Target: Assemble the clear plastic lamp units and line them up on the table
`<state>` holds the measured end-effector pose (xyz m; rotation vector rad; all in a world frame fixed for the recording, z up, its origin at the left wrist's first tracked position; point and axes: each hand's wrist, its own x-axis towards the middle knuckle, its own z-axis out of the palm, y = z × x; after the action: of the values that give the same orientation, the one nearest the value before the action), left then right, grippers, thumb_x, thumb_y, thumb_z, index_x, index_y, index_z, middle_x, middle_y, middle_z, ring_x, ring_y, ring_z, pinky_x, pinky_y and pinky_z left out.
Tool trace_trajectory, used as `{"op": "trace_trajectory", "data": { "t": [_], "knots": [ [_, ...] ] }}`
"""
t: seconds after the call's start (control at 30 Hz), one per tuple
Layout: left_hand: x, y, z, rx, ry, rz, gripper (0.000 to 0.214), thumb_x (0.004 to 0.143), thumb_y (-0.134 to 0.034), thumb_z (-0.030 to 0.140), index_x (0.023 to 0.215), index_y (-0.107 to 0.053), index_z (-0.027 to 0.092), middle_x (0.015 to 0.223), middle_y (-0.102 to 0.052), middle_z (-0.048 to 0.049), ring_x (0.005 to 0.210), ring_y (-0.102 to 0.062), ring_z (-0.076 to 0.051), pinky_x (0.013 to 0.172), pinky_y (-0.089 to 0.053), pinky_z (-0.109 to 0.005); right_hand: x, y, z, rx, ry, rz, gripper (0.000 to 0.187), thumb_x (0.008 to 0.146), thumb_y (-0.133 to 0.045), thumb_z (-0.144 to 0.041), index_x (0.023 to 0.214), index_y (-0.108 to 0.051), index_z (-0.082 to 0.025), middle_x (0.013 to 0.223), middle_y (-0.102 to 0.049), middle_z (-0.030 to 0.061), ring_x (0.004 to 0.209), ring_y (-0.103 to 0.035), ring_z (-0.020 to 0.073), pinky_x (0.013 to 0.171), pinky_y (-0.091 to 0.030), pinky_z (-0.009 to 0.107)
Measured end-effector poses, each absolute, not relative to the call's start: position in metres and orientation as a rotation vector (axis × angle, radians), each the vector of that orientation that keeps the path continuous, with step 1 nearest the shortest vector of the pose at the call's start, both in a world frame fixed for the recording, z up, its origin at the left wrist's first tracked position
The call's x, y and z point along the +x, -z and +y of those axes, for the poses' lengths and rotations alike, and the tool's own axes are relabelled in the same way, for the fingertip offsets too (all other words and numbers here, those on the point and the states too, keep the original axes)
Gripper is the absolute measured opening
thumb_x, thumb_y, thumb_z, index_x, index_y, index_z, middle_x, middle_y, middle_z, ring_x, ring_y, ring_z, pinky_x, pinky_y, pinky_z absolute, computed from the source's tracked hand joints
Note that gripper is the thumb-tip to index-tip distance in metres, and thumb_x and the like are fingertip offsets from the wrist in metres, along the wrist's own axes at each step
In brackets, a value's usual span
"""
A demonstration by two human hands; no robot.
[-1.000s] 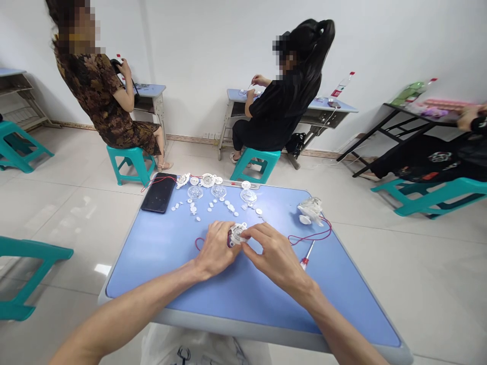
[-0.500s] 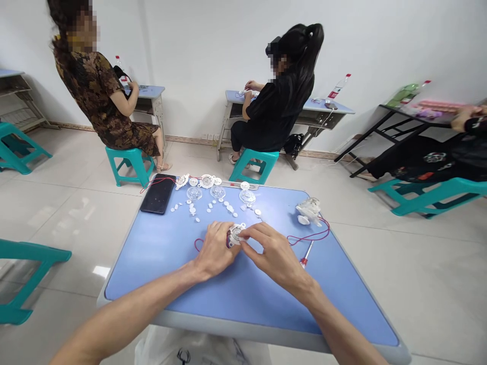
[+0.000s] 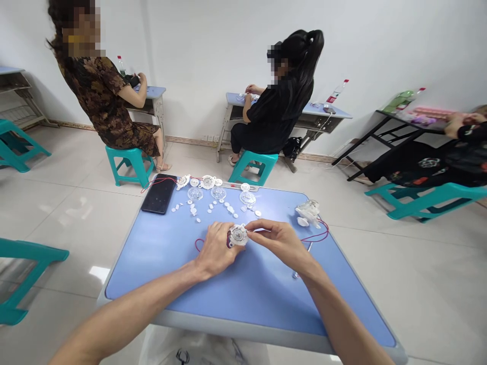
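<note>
A round white plastic part (image 3: pixel 238 234) sits just below the middle of the frame, above the centre of the blue-topped table (image 3: pixel 131 289). Its face, with a ringed hub at the centre, tilts up toward the camera (being round, it shows no clear long axis). The left hand (image 3: pixel 216 250) presses its curled fingers against the part's left edge, beside a dark purplish piece (image 3: pixel 229 241), while the right hand (image 3: pixel 276 239) comes in from the right and pinches the opposite rim between thumb and fingers. The hands themselves hide those edges, and whether the part touches the tabletop cannot be told. A red wire (image 3: pixel 198 245) loops out from under the left hand. Farther up, toward the top edge of the table, lie clear plastic domes (image 3: pixel 218 193), white ringed discs (image 3: pixel 207 182) and scattered small white pieces (image 3: pixel 194 213), with a black smartphone (image 3: pixel 159 193) at their left. To the right stands a white-and-clear assembly (image 3: pixel 307 211) trailing a second red wire (image 3: pixel 318 237), and a thin screwdriver (image 3: pixel 309 247) lies partly behind the right wrist.
</note>
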<state>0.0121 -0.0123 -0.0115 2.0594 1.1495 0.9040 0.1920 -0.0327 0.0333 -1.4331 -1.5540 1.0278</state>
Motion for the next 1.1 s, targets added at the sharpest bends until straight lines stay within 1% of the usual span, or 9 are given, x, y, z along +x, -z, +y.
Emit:
{"op": "trace_trajectory", "data": {
  "t": [0.07, 0.17, 0.33, 0.4, 0.53, 0.7, 0.9, 1.1],
  "knots": [
    [0.013, 0.011, -0.013, 2.050, -0.894, 1.159, 0.037, 0.073, -0.076, 0.021, 0.106, -0.059, 0.019, 0.103, -0.067, -0.0060, 0.100, -0.059, -0.026, 0.088, -0.046, -0.041, 0.195, -0.032, -0.029, -1.442, -1.009, -1.551, 0.032, 0.076, -0.070, -0.048, 0.089, -0.073, -0.019, 0.091, -0.074, 0.0073, 0.083, -0.070, 0.0235, 0.078, -0.059, 0.038],
    [0.013, 0.010, -0.012, 2.048, -0.882, 1.170, 0.039, 0.072, -0.077, 0.020, 0.107, -0.059, 0.018, 0.103, -0.067, -0.0065, 0.101, -0.059, -0.027, 0.089, -0.046, -0.042, 0.200, -0.030, -0.024, -1.506, -0.825, -1.569, 0.031, 0.077, -0.068, -0.048, 0.089, -0.073, -0.019, 0.093, -0.073, 0.0073, 0.080, -0.070, 0.0227, 0.075, -0.059, 0.038],
    [0.013, 0.011, -0.012, 2.062, -0.883, 1.153, 0.041, 0.072, -0.077, 0.020, 0.109, -0.059, 0.019, 0.105, -0.067, -0.0061, 0.101, -0.058, -0.027, 0.091, -0.045, -0.042, 0.210, -0.026, -0.004, -1.543, -0.473, -1.805, 0.020, 0.084, -0.061, -0.036, 0.092, -0.071, -0.021, 0.096, -0.072, 0.0059, 0.077, -0.068, 0.0196, 0.072, -0.056, 0.037],
    [0.012, 0.011, -0.012, 2.064, -0.887, 1.148, 0.041, 0.073, -0.076, 0.020, 0.110, -0.059, 0.020, 0.106, -0.067, -0.0056, 0.102, -0.058, -0.026, 0.091, -0.045, -0.042, 0.214, -0.025, 0.008, -1.532, -0.336, -1.964, 0.019, 0.087, -0.057, -0.031, 0.094, -0.071, -0.021, 0.095, -0.071, 0.0063, 0.081, -0.066, 0.0204, 0.074, -0.055, 0.037],
    [0.012, 0.011, -0.012, 2.059, -0.889, 1.154, 0.041, 0.073, -0.077, 0.021, 0.110, -0.058, 0.020, 0.108, -0.066, -0.0060, 0.104, -0.059, -0.027, 0.093, -0.045, -0.043, 0.220, -0.019, 0.030, -1.528, -0.091, -2.223, 0.018, 0.089, -0.054, -0.023, 0.096, -0.071, -0.021, 0.098, -0.070, 0.0082, 0.097, -0.061, 0.0252, 0.079, -0.052, 0.040],
    [0.013, 0.012, -0.012, 2.053, -0.895, 1.162, 0.043, 0.072, -0.078, 0.021, 0.110, -0.058, 0.020, 0.108, -0.066, -0.0065, 0.104, -0.059, -0.028, 0.093, -0.045, -0.044, 0.221, -0.009, 0.046, -1.403, 0.033, -2.380, 0.020, 0.088, -0.053, -0.019, 0.094, -0.072, -0.023, 0.104, -0.068, 0.0082, 0.105, -0.056, 0.0258, 0.085, -0.050, 0.041],
    [0.012, 0.013, -0.012, 2.056, -0.915, 1.158, 0.043, 0.072, -0.077, 0.021, 0.111, -0.059, 0.020, 0.106, -0.066, -0.0065, 0.103, -0.059, -0.028, 0.091, -0.047, -0.045, 0.220, -0.003, 0.051, -1.361, 0.106, -2.454, 0.021, 0.087, -0.054, -0.013, 0.094, -0.072, -0.021, 0.105, -0.072, 0.0069, 0.115, -0.054, 0.0284, 0.091, -0.046, 0.045],
    [0.012, 0.012, -0.012, 2.060, -0.915, 1.163, 0.042, 0.072, -0.077, 0.022, 0.111, -0.059, 0.020, 0.105, -0.066, -0.0063, 0.102, -0.059, -0.027, 0.091, -0.047, -0.045, 0.218, -0.001, 0.051, -1.359, 0.153, -2.468, 0.021, 0.086, -0.056, -0.011, 0.093, -0.073, -0.021, 0.102, -0.074, 0.0064, 0.118, -0.054, 0.0289, 0.093, -0.043, 0.047]
  ]
}}
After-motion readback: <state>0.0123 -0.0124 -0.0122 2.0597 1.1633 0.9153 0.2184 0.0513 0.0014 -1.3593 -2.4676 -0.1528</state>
